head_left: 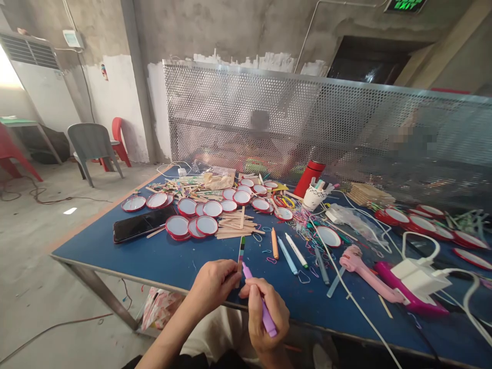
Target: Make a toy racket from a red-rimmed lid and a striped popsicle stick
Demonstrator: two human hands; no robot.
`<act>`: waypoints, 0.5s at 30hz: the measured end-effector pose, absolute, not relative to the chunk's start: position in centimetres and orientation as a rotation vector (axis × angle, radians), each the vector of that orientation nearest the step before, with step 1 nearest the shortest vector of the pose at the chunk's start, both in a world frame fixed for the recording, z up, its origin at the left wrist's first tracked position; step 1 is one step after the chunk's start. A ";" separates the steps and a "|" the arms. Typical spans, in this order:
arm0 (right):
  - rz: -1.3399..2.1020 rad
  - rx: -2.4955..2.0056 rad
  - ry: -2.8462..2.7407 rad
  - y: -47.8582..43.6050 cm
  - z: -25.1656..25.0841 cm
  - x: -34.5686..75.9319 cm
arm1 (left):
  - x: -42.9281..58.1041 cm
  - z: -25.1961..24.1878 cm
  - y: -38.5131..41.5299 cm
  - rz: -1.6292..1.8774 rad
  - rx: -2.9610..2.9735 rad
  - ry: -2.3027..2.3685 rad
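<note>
Near the table's front edge, my left hand (216, 282) pinches a flat craft stick (242, 247), held upright with green, dark and bluish bands on its upper part. My right hand (269, 315) is closed around a purple marker (269, 325), its upper end against or close to the stick; the exact contact is hard to see. On the blue table to the right lie an orange marker (274, 243), a light blue marker (287, 255), a white marker (296, 250) and a grey-blue marker (321, 265). Beyond my hands is a pile of plain craft sticks (230, 229).
A black phone (140, 225) and several red-rimmed round lids (177, 226) lie to the left. A red thermos (307, 178) and pen cup (312, 199) stand behind. To the right are a pink glue gun (371, 277), chargers (421, 277) and cables. A perforated screen (230, 97) borders the table.
</note>
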State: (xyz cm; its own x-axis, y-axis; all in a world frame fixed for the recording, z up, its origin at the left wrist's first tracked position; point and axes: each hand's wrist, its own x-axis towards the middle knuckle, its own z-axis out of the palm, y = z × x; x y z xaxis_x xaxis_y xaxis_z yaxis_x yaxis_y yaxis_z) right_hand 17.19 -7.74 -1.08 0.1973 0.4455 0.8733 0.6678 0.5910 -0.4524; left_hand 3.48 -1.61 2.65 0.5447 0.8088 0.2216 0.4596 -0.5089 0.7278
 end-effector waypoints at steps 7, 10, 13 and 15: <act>-0.213 -0.965 -1.469 -7.7 -1.0 17.1 | 3.4 2.5 -1.6 0.748 2.187 1.021; -0.225 -0.988 -1.463 -7.7 -0.9 17.1 | 3.4 2.5 -1.6 0.747 2.192 1.027; -0.230 -1.011 -1.406 -7.7 -1.1 17.1 | 3.4 2.6 -1.6 0.729 2.181 1.033; -0.236 -0.992 -1.404 -7.8 -1.1 17.1 | 3.4 2.7 -1.7 0.730 2.182 1.037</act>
